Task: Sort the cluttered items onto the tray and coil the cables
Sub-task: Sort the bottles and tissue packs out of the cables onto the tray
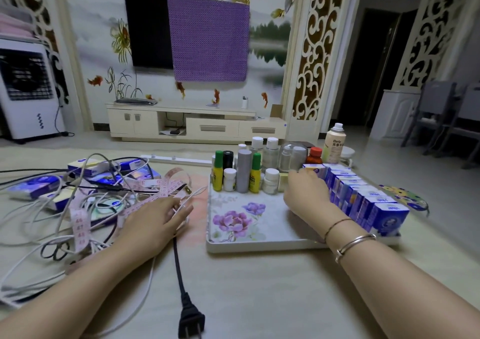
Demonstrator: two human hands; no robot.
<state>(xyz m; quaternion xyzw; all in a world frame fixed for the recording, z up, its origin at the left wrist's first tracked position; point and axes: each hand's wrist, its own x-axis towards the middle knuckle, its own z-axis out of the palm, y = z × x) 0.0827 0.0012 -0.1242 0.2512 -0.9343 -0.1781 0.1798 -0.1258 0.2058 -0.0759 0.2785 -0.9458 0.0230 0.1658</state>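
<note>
Fingers (181, 210) of the left hand (153, 221) are laid out straight and slightly spread, resting flat on a white cable (192, 194) and the end of a pink measuring tape (80, 224) just left of the floral tray (259, 245); nothing is gripped by them. Further left of the tray, a tangle of white and black cables is seen lying over several blue tissue packs (33, 186) on the counter (259, 286), still unsorted and uncoiled. A black power cord (179, 266) runs toward the viewer from under the left hand, its plug (191, 323) lying well in front of the tray's near-left corner.

On the tray, small bottles (244, 175) are stood upright along the far edge, and a row of blue tissue packs (368, 203) is stood on end along the right side. The right hand (306, 193) is set at the far end of that row; its fingers appear curled against a pack (313, 169) there, though whether the pack is pinched or only pressed cannot be told. A white spray can (333, 143) stands just beyond the tray's far-right corner.

The step in hand is judged to be the placing of tissue packs into the row. Next, another pack would have to be freed from under the cables left of the tray, so the cables must be lifted aside first.
</note>
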